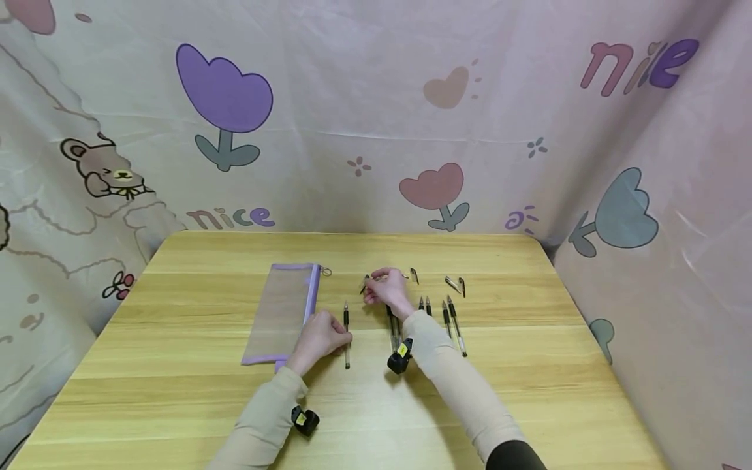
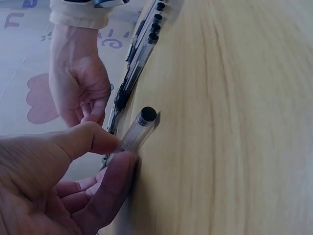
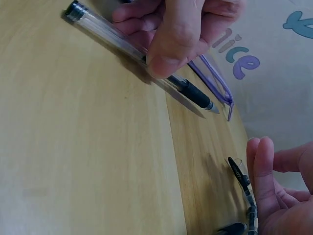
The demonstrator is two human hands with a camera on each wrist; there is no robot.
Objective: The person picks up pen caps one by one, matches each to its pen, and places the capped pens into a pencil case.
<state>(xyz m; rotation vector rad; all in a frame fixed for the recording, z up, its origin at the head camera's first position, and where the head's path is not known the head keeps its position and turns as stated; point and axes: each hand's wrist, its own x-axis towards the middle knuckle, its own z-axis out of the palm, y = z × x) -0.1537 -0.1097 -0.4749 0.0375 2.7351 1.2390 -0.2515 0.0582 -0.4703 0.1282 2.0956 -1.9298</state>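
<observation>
My left hand point(image 1: 322, 336) pinches the clear barrel of a black-gripped pen point(image 1: 346, 315) between thumb and finger, low over the table. The pen's bare tip points away from me, and its dark end point(image 2: 147, 115) faces the left wrist camera. Further forward, my right hand point(image 1: 388, 287) has its fingers at a small clear and black pen cap point(image 1: 364, 284). In the right wrist view the fingers point(image 3: 263, 166) are fairly straight beside this cap point(image 3: 237, 170). Several uncapped pens point(image 1: 455, 325) lie side by side right of the held pen, some partly hidden by the right wrist.
A see-through zip pouch point(image 1: 276, 313) with purple edges lies flat by the left hand, a ring at its far corner. More pen caps point(image 1: 452, 284) lie beyond the pens. Wood-grain table point(image 1: 176, 391); a printed curtain point(image 1: 352, 117) hangs around its back and sides.
</observation>
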